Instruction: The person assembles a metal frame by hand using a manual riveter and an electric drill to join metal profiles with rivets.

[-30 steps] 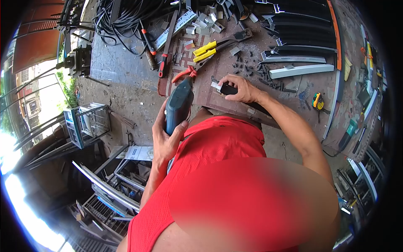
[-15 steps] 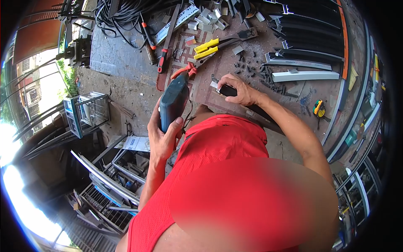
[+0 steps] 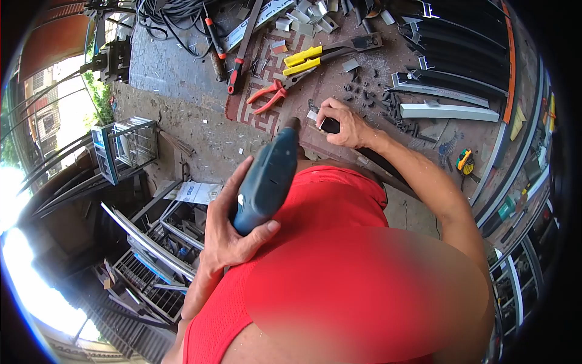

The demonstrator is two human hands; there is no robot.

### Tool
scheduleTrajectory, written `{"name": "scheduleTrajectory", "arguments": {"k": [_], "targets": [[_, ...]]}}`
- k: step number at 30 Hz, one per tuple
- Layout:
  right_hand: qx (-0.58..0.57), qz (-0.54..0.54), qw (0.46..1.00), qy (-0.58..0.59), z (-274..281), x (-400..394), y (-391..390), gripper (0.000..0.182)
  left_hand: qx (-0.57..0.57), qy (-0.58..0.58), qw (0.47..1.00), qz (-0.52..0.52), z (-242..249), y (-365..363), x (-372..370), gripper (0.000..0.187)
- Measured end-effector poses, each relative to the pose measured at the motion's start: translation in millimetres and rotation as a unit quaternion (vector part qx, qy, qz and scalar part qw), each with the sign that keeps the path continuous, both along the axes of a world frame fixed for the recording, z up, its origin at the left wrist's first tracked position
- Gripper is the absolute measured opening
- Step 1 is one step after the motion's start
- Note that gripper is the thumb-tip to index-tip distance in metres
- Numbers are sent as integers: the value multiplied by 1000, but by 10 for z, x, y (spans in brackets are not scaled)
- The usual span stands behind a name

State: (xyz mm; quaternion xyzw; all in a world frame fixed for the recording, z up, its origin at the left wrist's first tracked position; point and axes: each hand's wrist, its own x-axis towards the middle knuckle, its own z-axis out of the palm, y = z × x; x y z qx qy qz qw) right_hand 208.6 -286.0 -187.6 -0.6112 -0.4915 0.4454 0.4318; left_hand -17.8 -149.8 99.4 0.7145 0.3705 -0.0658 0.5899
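My left hand [image 3: 227, 233] is wrapped round the body of a dark teal power drill [image 3: 267, 179]. The drill's nose points up toward the bench edge and the black bar. My right hand [image 3: 345, 124] grips the end of a black metal profile [image 3: 330, 125], its open end facing left. The rest of that profile [image 3: 379, 161] runs back under my right forearm. A small light metal piece [image 3: 312, 115] lies just left of my right fingers. Beyond the drill, red-handled pliers [image 3: 267, 97] and a yellow-handled cutter [image 3: 303, 60] rest on the bench.
Black profiles [image 3: 461, 54] are stacked at the back right, with a white profile [image 3: 448, 112] in front. Dark offcuts [image 3: 388, 109] lie scattered nearby. A yellow tape measure [image 3: 465, 161] sits at right. Cut metal pieces [image 3: 303, 27], a red-handled file [image 3: 235, 76] and coiled cable [image 3: 163, 15] lie farther back.
The drill in my left hand has moved right and nearer my body, its nose shifting toward the black profile. The red pliers show more fully. My right hand keeps its grip.
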Motion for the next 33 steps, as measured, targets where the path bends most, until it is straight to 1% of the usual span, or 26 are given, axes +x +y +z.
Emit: {"name": "scheduleTrajectory", "arguments": {"k": [1,3,4,7,8,11,15,18,21,24,30,33], "targets": [[1,-2,1000,-2,-4,6,11,35,4,2,999,-39,39,-6,26,102],[7,-5,1000,-5,-14,2,19,35,-24,46,996,-69,50,-64,43,102],[9,-8,1000,-6,-27,-5,17,35,15,24,995,-100,-17,-90,70,100],[8,-7,1000,2,-45,2,4,35,-11,64,994,-91,-109,-154,170,99],[10,-6,1000,3,-39,3,-8,34,-3,72,993,-96,-144,-163,186,97],[14,-4,1000,8,-17,5,-8,31,13,68,994,-90,-280,-190,169,96],[10,-3,1000,11,-29,12,-4,31,-8,95,994,-59,-310,-212,225,94],[18,-6,1000,7,-39,15,-8,32,11,77,995,-66,-375,-215,230,93],[21,-6,1000,10,-36,20,-8,32,-63,120,991,-17,-296,-242,388,101],[21,-8,1000,11,-47,17,-6,32,14,76,995,-70,-405,-218,284,92],[-10,-9,1000,23,0,30,-1,32,-21,94,994,-54,-377,-176,376,93],[-12,-12,1000,24,24,23,2,34,-11,123,991,-45,-329,-202,424,91]]}}
